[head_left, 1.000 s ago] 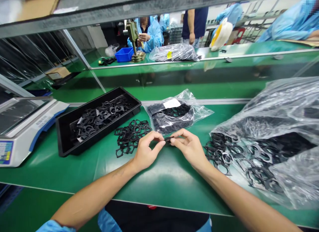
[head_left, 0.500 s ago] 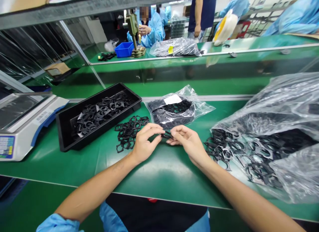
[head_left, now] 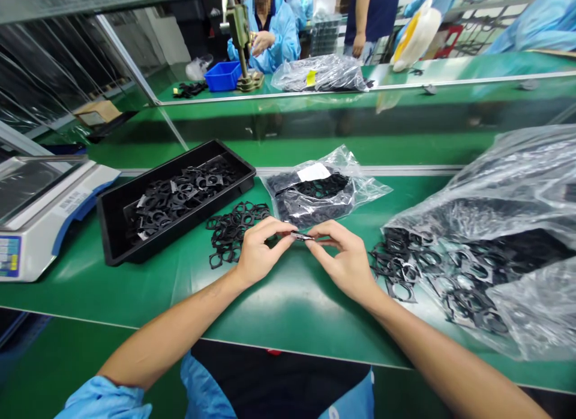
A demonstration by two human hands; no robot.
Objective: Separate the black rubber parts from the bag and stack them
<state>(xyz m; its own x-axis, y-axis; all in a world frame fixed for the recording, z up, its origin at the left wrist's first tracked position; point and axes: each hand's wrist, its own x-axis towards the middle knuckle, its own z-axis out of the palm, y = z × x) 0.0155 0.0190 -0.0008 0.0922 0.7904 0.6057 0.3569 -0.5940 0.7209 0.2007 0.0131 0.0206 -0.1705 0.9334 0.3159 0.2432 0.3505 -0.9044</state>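
Both my hands meet over the green table (head_left: 288,305), pinching one small black flat part (head_left: 300,236) between their fingertips. My left hand (head_left: 260,251) grips its left end and my right hand (head_left: 344,257) grips its right end, fingers curled. A loose pile of black ring-shaped parts (head_left: 234,230) lies just left of my left hand. A black tray (head_left: 112,227) holding more of these parts sits further left. To the right, a large clear plastic bag (head_left: 508,227) spills black parts (head_left: 400,269) onto the table beside my right hand.
A small clear bag of black parts (head_left: 315,194) with a white label lies behind my hands. A weighing scale (head_left: 36,209) stands at far left. Beyond a rail, another green bench carries a blue bin (head_left: 222,75), a hand press (head_left: 245,47) and a bag; people in blue coats work there.
My hands stayed together on the small black part, shifting slightly while turning it between the fingertips. The view tilted down a little.
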